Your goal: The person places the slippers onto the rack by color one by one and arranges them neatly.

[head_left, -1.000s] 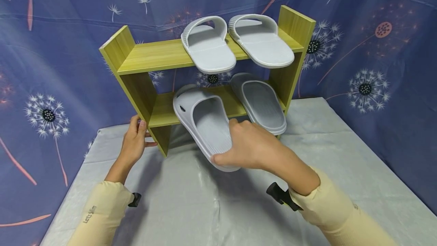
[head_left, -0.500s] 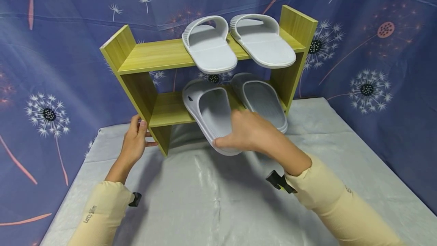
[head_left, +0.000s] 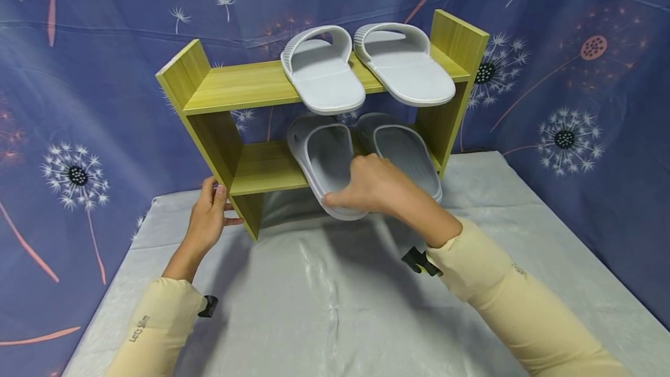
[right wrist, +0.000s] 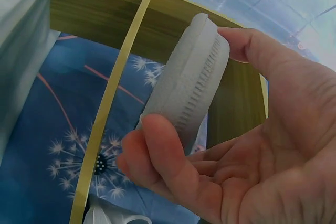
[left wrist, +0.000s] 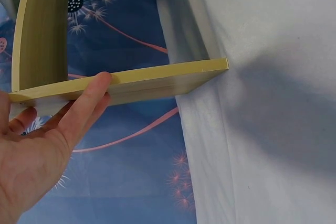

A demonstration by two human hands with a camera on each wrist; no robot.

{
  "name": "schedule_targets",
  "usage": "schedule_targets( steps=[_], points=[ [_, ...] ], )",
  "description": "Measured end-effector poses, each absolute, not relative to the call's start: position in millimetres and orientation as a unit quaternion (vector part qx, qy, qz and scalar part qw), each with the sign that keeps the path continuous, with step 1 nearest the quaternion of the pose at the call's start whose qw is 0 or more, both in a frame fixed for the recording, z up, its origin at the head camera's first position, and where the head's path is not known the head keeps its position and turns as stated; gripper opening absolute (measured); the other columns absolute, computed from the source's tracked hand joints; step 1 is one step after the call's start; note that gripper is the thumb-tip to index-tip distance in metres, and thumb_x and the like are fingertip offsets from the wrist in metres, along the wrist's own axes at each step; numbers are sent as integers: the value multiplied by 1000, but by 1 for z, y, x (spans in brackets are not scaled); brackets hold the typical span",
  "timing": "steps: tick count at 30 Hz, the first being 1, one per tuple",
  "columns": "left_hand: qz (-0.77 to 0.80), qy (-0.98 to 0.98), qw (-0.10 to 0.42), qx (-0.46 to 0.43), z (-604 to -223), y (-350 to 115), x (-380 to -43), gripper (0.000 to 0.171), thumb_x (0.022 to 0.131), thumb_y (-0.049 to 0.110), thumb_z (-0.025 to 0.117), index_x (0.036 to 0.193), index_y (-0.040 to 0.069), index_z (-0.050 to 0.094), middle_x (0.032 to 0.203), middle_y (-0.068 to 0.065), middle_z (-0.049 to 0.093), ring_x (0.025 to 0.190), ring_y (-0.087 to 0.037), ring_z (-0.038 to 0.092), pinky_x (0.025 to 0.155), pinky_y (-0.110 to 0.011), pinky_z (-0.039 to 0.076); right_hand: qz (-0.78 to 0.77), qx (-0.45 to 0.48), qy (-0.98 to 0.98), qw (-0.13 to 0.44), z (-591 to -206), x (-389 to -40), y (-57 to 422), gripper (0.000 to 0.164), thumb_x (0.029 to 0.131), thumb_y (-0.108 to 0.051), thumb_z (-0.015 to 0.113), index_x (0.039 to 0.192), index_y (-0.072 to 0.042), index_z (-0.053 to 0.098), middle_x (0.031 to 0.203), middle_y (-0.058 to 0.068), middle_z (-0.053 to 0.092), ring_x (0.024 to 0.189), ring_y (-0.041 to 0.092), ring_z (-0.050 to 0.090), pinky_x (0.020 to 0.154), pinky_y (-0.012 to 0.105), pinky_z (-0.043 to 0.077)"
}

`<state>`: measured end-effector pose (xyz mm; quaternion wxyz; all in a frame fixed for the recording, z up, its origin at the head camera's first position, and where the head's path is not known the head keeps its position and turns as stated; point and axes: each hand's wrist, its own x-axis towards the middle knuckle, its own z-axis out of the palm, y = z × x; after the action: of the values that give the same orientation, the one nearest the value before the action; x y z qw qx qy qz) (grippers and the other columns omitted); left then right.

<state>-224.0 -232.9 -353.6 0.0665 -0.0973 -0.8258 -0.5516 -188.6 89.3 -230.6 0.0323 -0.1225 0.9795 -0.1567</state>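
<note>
My right hand pinches the heel of a grey slipper, thumb on one side and fingers on the other. In the right wrist view the ribbed heel edge of this slipper faces the camera. Its toe end lies over the lower shelf and its heel juts out past the front edge. Beside it on that shelf is a matching grey slipper, partly covered by my right hand. My left hand rests with extended fingers against the left side panel of the wooden shoe rack.
Two white slides, a left one and a right one, stand on the upper shelf, heels overhanging its front. A pale cloth covers the table. Behind the rack hangs a blue dandelion-print curtain.
My right hand has moved the held grey slipper back and slightly right, deeper over the lower shelf and closer to its mate. My left hand has kept its place at the rack's side.
</note>
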Motion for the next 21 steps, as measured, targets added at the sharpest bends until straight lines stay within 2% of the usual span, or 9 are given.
schedule_targets(
  steps=[12,21],
  points=[
    [-553,-824,71,-100,-354,-232,-224,52,103,43,26,145,12,26,121,-24,43,106,-48,57,69,-43,62,-158,-111,981,23,-232,-202,82,53,72,-63,67,73,-11,62,74,6,62,68,25,61,60,37,52],
    [-551,-826,69,-97,-353,-232,-225,54,103,45,25,145,11,26,121,-24,44,107,-48,57,70,-43,62,-146,-105,983,17,-240,-210,80,50,73,-61,67,70,-11,62,75,5,62,73,27,61,64,40,54]
  ],
)
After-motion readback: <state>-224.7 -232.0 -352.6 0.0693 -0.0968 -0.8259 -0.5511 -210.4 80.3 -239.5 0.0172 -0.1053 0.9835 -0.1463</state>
